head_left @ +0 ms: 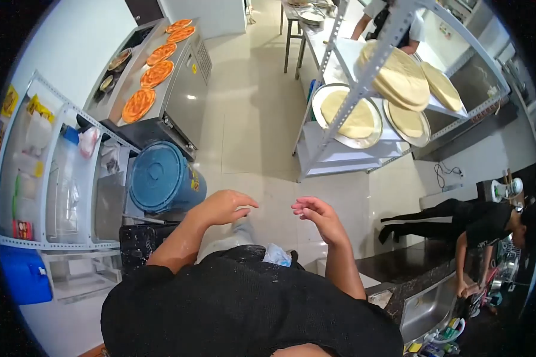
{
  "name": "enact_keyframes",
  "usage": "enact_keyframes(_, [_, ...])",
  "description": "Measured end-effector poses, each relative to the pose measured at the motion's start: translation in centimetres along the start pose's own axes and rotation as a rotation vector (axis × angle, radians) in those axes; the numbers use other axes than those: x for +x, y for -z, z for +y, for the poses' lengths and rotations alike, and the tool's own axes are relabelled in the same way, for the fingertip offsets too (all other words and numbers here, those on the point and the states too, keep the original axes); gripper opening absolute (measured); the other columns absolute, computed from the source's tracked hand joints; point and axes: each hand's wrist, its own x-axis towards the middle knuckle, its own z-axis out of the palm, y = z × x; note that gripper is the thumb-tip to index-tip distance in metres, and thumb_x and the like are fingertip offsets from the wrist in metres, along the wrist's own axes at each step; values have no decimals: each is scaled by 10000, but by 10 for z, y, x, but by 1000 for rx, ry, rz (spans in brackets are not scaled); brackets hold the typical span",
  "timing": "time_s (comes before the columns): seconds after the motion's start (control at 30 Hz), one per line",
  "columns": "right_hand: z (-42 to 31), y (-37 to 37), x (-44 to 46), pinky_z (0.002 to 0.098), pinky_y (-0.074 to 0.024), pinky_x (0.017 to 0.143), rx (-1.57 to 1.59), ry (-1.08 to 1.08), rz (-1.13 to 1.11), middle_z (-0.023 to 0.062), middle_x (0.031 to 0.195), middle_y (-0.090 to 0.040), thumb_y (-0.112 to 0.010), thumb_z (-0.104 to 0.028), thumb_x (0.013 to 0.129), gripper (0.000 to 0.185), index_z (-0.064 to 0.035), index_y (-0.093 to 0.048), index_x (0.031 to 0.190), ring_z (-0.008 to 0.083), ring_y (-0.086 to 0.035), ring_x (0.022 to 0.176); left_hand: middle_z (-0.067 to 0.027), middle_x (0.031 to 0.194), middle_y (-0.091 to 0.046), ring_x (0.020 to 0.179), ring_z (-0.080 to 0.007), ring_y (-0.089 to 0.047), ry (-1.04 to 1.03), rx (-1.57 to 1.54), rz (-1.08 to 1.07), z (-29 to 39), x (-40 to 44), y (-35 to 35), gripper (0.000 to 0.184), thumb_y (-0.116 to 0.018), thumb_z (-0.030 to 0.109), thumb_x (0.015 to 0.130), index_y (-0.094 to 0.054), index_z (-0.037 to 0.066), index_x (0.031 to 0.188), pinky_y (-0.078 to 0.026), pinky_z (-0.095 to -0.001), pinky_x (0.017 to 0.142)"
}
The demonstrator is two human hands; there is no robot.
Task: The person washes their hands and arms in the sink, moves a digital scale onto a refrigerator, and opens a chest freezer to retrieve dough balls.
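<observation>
Two bare hands, the left hand (220,208) and right hand (323,219), are apart, released and loosely curled. The blue lidded bin (156,174) is just beside the left hand; dough rounds (393,77) sit ahead and right of the bin. Good handling likely means keeping fingers off the bin's lid and elbows tucked in.

At the left, a metal shelf unit (53,244) holds plastic bags (37,130); just below sits what looks like a blue cooler (24,275). At right, a person in black (485,223) leans over a dark counter beside a steel sink (432,306).
</observation>
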Motion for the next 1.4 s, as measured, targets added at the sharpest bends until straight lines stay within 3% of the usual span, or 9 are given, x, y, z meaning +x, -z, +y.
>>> enact_keyframes(0.37, [-22, -95, 154, 343, -516, 949, -106, 3, 65, 114, 1234, -710, -597, -97, 1027, 329, -21, -604, 1347, 188, -666, 1084, -137, 1150, -743, 1056, -345, -698, -50, -36, 200, -144, -36, 115, 269, -666, 147, 939, -725, 77, 1192, -552, -428, 925])
enact_keyframes(0.47, [-26, -128, 206, 335, -520, 963, -179, -7, -21, 102, 1230, -706, -606, -93, 1027, 318, -9, -609, 1334, 172, -657, 1103, -141, 1132, -744, 1024, -339, -704, -71, -60, 252, -173, -50, 145, 283, -671, 146, 932, -725, 86, 1203, -558, -417, 893])
enact_keyframes(0.6, [-40, -156, 264, 325, -522, 984, -292, -18, -165, 91, 1232, -699, -624, -89, 1022, 309, 5, -617, 1316, 158, -649, 1123, -142, 1147, -742, 1028, -317, -711, 70, -212, 226, -194, -56, 183, 274, -673, 141, 941, -718, 57, 1198, -556, -400, 922])
enact_keyframes(0.8, [-52, -123, 357, 319, -518, 1008, -400, -48, -156, 91, 1239, -695, -633, -90, 1019, 301, 21, -624, 1299, 151, -645, 1135, -143, 1150, -740, 1021, -312, -711, 64, -234, 215, -265, -6, 217, 278, -675, 141, 939, -716, 55, 1200, -554, -399, 914])
enact_keyframes(1.0, [-79, -65, 497, 313, -516, 1004, -387, -86, -123, 91, 1222, -702, -627, -85, 1019, 298, 28, -624, 1295, 155, -648, 1125, -142, 1167, -733, 1057, -340, -695, 50, -150, 235, -333, 88, 300, 278, -665, 135, 940, -711, 67, 1205, -546, -412, 930])
enact_keyframes(1.17, [-150, -56, 631, 308, -517, 995, -430, -8, -228, 85, 1212, -708, -627, -83, 1017, 295, 24, -626, 1292, 153, -649, 1117, -132, 1149, -737, 1038, -350, -695, 134, -81, 288, -373, 157, 378, 266, -675, 136, 930, -719, 83, 1187, -556, -421, 901])
enact_keyframes(1.27, [-190, -55, 708, 308, -517, 994, -361, -8, -384, 81, 1212, -710, -626, -85, 1019, 292, 19, -627, 1292, 149, -650, 1113, -135, 1139, -736, 1031, -356, -693, 184, -66, 349, -407, 186, 410, 262, -674, 135, 927, -718, 84, 1180, -556, -424, 898])
enact_keyframes(1.4, [-215, -46, 809, 311, -516, 993, -401, -40, -422, 86, 1210, -710, -624, -87, 1022, 289, 17, -627, 1292, 148, -650, 1106, -139, 1125, -734, 1025, -358, -694, 284, -159, 396, -471, 201, 436, 266, -678, 133, 921, -719, 92, 1180, -557, -423, 895])
